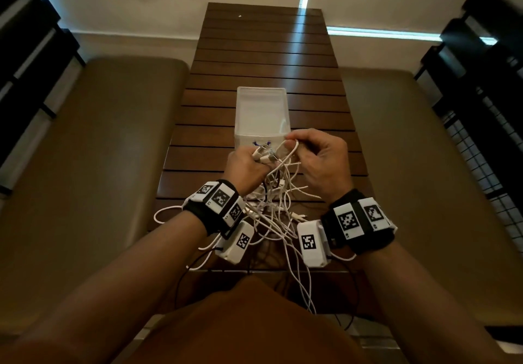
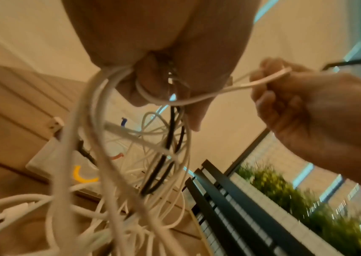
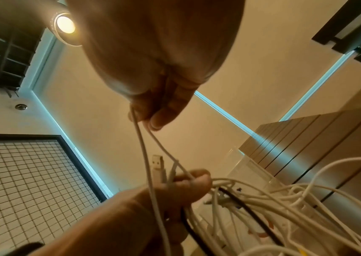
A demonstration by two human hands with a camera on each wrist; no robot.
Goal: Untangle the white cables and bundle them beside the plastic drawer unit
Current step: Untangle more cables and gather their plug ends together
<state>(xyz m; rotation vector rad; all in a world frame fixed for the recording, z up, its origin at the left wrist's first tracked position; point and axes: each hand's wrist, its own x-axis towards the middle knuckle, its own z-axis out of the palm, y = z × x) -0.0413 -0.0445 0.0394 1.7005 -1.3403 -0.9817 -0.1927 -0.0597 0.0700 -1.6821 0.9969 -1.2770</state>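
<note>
Head view: a person's left hand (image 1: pixel 245 165) grips a fistful of tangled thin white cables (image 1: pixel 278 210), several plug ends poking up past the curled fingers, above a dark slatted wooden table (image 1: pixel 266 60). The right hand (image 1: pixel 321 157), raised level with it and just beside it, pinches a loop of 1 white cable between thumb and bent fingers. The rest of the tangle hangs from both hands onto the near part of the table and trails over its front edge. A small translucent white plastic drawer unit (image 1: pixel 261 109) stands on the table just beyond the hands. Tan padded benches (image 1: pixel 93 143) flank the table on both sides.

Left wrist view: the left hand (image 2: pixel 166 57) is closed around many white cables (image 2: pixel 100 155) and at least 1 black cable (image 2: pixel 164 162); the strands drop in a loose mass toward the table. The right hand (image 2: pixel 306 110) holds a single white strand running across from the left fist. The drawer unit (image 2: pixel 50 161) shows behind the strands (blurred).

Right wrist view: the right hand (image 3: pixel 161 104) pinches a doubled white cable at its fingertips (image 3: pixel 156 123). Below, the left hand (image 3: pixel 175 192) clutches the bunch, a USB plug (image 3: pixel 158 163) standing upright from it.
</note>
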